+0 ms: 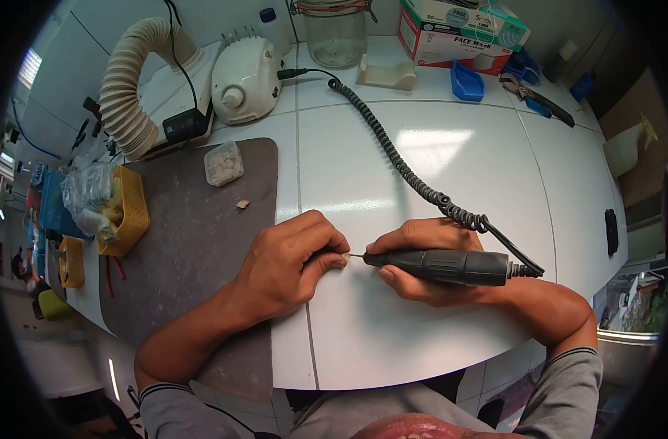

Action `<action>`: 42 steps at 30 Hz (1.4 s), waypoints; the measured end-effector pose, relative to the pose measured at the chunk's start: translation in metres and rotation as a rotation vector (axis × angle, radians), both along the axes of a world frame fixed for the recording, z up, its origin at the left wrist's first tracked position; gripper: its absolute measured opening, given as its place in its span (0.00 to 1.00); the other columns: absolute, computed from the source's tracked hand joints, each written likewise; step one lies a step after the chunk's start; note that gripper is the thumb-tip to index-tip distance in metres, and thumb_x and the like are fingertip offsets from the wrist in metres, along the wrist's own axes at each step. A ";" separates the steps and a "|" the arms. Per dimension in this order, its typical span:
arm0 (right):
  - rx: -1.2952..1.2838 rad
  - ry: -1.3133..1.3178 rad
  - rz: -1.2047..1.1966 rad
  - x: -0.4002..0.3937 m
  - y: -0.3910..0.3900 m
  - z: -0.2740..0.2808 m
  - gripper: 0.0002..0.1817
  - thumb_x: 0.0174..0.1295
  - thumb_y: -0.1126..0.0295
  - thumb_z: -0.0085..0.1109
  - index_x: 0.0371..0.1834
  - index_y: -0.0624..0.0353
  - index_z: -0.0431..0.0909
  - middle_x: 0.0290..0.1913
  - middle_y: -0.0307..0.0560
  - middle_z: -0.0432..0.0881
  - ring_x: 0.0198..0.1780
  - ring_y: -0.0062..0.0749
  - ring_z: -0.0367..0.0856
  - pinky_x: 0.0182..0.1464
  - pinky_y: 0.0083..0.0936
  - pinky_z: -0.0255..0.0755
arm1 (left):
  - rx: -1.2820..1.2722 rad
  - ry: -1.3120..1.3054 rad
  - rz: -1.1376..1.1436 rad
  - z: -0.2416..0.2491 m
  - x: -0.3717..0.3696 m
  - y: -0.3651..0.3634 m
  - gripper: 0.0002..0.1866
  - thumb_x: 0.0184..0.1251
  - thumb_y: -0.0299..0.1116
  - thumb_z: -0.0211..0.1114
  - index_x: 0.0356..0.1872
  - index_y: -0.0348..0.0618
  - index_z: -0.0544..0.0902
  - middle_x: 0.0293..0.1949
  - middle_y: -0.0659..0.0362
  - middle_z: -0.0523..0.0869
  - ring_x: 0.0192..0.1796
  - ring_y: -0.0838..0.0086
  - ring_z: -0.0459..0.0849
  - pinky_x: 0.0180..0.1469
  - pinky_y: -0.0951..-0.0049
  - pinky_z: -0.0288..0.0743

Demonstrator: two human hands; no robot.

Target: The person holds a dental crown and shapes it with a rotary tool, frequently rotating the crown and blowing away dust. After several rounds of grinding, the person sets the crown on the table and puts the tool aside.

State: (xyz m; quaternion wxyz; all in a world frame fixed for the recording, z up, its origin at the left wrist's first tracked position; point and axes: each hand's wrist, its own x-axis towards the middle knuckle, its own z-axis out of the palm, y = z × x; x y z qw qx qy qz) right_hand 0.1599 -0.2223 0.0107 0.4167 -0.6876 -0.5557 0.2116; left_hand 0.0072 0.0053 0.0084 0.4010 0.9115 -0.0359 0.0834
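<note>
My left hand (293, 260) is closed in a pinch on a small pale piece (345, 257), mostly hidden by the fingertips. My right hand (429, 252) grips a black rotary handpiece (451, 266), held nearly level. Its thin metal bit points left and reaches the pale piece; whether they touch is too small to tell. A coiled black cord (392, 155) runs from the handpiece's rear up to a white control box (244, 80).
A brown mat (195, 219) holds a clear box of pale pieces (224, 163) and one loose piece (243, 204). Yellow baskets (135, 212) stand left. Behind are a ribbed hose (121, 88), glass jar (335, 36), mask boxes (451, 44), blue tray (467, 82) and pliers (550, 104).
</note>
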 end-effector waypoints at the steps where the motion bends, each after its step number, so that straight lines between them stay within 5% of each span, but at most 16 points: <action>1: 0.012 -0.011 0.008 0.002 0.000 0.000 0.16 0.68 0.64 0.74 0.54 0.59 0.91 0.47 0.51 0.96 0.48 0.42 0.98 0.57 0.37 0.91 | 0.003 0.002 0.000 0.000 0.001 0.000 0.07 0.68 0.21 0.79 0.43 0.37 0.89 0.38 0.53 0.89 0.39 0.62 0.89 0.42 0.64 0.81; 42: 0.068 0.002 0.034 0.001 0.001 -0.004 0.14 0.66 0.67 0.75 0.53 0.59 0.91 0.46 0.50 0.96 0.46 0.43 0.97 0.54 0.36 0.91 | 0.030 0.002 -0.014 0.001 0.001 -0.001 0.08 0.67 0.20 0.79 0.43 0.36 0.88 0.39 0.52 0.89 0.40 0.62 0.90 0.42 0.64 0.82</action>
